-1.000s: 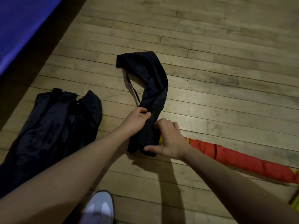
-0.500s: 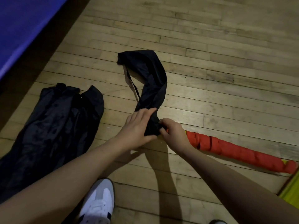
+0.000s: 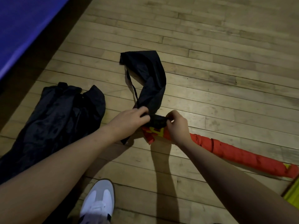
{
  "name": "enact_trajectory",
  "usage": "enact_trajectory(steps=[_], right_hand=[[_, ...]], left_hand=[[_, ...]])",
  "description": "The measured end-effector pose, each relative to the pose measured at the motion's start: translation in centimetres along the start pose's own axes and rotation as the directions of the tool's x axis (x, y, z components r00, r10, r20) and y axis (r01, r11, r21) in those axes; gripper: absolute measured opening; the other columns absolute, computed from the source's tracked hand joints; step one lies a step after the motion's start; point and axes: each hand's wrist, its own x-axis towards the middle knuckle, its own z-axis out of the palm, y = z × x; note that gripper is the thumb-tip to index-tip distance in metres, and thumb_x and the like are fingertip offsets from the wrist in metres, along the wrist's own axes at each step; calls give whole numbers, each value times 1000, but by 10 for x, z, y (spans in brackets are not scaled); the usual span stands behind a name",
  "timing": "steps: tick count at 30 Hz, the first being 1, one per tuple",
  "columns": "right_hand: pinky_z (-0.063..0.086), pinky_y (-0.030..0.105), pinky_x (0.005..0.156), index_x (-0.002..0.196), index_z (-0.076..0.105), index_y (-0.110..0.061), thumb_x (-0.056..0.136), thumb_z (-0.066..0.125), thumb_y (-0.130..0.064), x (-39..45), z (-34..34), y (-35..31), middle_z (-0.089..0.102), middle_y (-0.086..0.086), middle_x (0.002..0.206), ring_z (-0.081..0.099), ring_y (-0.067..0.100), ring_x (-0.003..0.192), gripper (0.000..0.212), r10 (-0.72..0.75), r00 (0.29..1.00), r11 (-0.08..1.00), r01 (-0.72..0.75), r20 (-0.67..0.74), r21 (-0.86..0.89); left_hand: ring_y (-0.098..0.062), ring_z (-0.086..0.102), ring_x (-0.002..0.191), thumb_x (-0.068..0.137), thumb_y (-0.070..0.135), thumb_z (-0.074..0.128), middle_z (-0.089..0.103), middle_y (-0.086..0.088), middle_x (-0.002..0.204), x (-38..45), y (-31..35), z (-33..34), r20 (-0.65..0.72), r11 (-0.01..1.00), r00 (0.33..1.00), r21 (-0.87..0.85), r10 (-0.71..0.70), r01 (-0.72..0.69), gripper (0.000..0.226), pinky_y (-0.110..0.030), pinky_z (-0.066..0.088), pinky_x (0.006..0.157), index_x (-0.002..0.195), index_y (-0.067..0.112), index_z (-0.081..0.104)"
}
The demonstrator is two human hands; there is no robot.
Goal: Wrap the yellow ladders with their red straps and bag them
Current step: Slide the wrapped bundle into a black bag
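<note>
The narrow bag (image 3: 151, 81) is black, like the larger bag (image 3: 53, 125) at left. The rolled ladder (image 3: 242, 156) is red with yellow patches. The floor (image 3: 210, 62) is tan planks; the mat (image 3: 24, 21) blue; the shoe (image 3: 97, 202) white and grey.

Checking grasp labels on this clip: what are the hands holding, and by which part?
Both the left hand and right hand grip the narrow black bag at its open mouth, by the rolled ladder end.
</note>
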Motion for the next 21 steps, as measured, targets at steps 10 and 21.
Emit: enact_trajectory(steps=[10,21], right_hand=[[26,38,104,140,36,-18,84,62,-30,-2,-1,46,40,5,137,37,27,124,63,-102,920,843,282,377,-458],[42,33,66,134,38,-16,86,64,-36,-18,-20,47,43,7,122,57,29,94,58,-296,807,738,533,512,-414]], left_hand=[[-30,52,118,92,-2,44,35,-4,148,24,-8,7,205,940,923,-34,-326,340,57,-43,50,82,146,15,36],[-21,44,128,92,-9,40,43,-1,143,48,-22,1,189,847,912,-341,-363,408,58,-25,34,102,144,17,42]])
